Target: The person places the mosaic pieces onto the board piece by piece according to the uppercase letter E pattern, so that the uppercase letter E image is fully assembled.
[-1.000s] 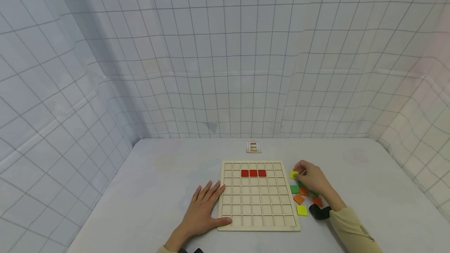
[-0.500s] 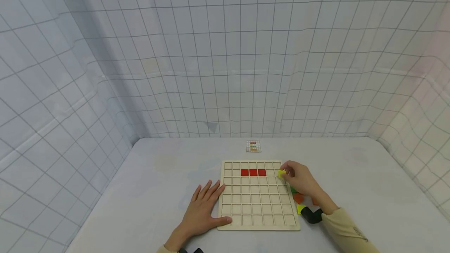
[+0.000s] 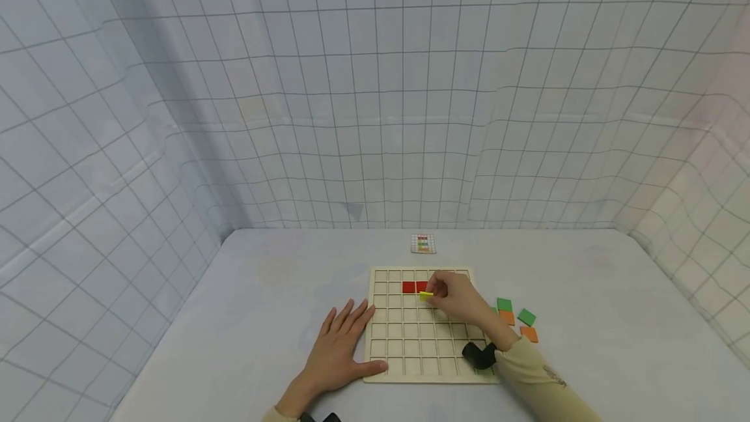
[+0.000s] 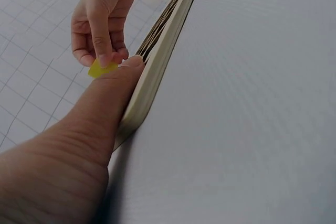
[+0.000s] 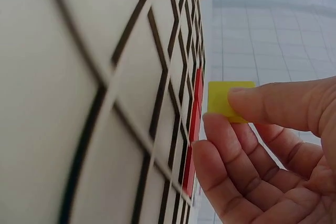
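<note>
A wooden grid board [image 3: 394, 348] lies on the white table. Red square tiles [image 3: 408, 287] sit in its second row from the far side. My right hand [image 3: 459, 298] is over the board, pinching a yellow square tile [image 3: 426, 295] between thumb and fingers just on the near side of the red row. In the right wrist view the yellow tile [image 5: 220, 98] stands out past the thumb tip. My left hand [image 3: 336, 357] lies with fingers spread at the board's left edge, its thumb on the near left corner. The right hand hides one red tile.
Right of the board lie loose green tiles [image 3: 527, 316] and orange tiles [image 3: 529, 333], some partly behind the right forearm. A small card [image 3: 423, 243] with a coloured grid pattern lies beyond the board. Grid-lined white curtains [image 3: 375, 148] surround the table.
My right hand has carried the yellow tile left from the loose tiles beside the board to over its middle columns. The left hand has stayed in place.
</note>
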A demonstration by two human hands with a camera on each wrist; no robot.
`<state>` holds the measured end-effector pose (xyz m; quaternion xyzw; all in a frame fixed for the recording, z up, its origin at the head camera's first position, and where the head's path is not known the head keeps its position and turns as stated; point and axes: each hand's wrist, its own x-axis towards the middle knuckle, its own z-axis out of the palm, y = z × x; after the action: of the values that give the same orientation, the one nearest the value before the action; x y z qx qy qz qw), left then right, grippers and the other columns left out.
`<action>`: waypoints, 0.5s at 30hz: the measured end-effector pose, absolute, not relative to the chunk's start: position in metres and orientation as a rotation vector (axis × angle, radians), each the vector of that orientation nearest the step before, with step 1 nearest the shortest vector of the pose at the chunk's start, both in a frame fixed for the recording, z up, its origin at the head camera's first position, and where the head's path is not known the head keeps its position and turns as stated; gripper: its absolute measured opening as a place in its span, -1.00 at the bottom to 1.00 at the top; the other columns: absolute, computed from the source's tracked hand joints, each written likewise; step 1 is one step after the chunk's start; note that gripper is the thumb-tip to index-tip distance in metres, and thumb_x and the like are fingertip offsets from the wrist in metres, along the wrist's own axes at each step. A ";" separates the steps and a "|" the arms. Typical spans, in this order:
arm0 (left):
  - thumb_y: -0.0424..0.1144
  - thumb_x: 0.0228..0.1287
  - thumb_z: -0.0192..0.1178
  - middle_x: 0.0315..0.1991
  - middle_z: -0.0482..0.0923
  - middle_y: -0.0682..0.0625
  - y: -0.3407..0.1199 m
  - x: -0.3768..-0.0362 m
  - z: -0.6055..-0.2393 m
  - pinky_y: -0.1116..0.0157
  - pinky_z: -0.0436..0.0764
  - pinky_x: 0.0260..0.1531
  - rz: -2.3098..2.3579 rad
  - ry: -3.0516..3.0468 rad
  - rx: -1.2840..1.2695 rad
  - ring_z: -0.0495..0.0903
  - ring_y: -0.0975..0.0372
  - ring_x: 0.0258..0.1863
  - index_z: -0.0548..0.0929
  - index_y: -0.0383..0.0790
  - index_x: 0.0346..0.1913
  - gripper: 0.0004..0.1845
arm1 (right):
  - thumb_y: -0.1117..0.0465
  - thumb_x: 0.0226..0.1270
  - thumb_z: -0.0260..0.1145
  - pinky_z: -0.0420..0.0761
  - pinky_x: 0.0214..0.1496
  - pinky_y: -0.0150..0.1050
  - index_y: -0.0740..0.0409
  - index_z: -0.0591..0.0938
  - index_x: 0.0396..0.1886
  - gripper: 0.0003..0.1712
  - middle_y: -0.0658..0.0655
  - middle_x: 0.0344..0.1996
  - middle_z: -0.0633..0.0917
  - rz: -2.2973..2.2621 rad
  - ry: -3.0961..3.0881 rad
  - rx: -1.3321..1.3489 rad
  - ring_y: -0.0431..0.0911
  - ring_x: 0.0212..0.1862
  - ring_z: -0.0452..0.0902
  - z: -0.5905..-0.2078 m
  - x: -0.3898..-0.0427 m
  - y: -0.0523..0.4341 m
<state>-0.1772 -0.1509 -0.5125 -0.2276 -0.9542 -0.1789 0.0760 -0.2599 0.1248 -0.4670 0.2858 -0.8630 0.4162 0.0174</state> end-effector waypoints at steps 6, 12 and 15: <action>0.55 0.02 -0.02 0.45 0.10 0.01 -0.151 -0.178 -0.513 -0.06 -0.17 0.32 -0.519 -2.843 -0.697 -0.06 0.05 0.44 0.17 -0.08 0.47 0.06 | 0.46 0.13 0.36 0.51 -0.35 -0.33 0.19 0.59 -0.38 -0.86 -0.07 -0.48 0.56 1.279 -2.739 0.918 -0.20 -0.41 0.46 -0.469 -0.266 0.106; 0.53 0.03 0.00 0.44 0.12 -0.02 -0.151 -0.178 -0.513 -0.08 -0.15 0.32 -0.535 -2.836 -0.704 -0.04 0.02 0.43 0.18 -0.10 0.47 0.05 | 0.46 0.16 0.30 0.47 -0.37 -0.32 0.18 0.59 -0.37 -0.88 -0.06 -0.49 0.55 1.243 -2.751 0.916 -0.20 -0.42 0.43 -0.472 -0.268 0.096; 0.52 0.03 0.03 0.43 0.15 -0.04 -0.150 -0.177 -0.513 -0.11 -0.11 0.30 -0.532 -2.813 -0.708 -0.01 -0.01 0.42 0.20 -0.10 0.46 0.04 | 0.45 0.17 0.30 0.46 -0.39 -0.32 0.18 0.60 -0.37 -0.88 -0.05 -0.50 0.55 1.216 -2.748 0.893 -0.19 -0.44 0.42 -0.471 -0.268 0.093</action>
<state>-0.1773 -0.1504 -0.5127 -0.2388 -0.9495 -0.1794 0.0962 -0.2677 0.0932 -0.4710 0.2850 -0.8766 0.3878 0.0033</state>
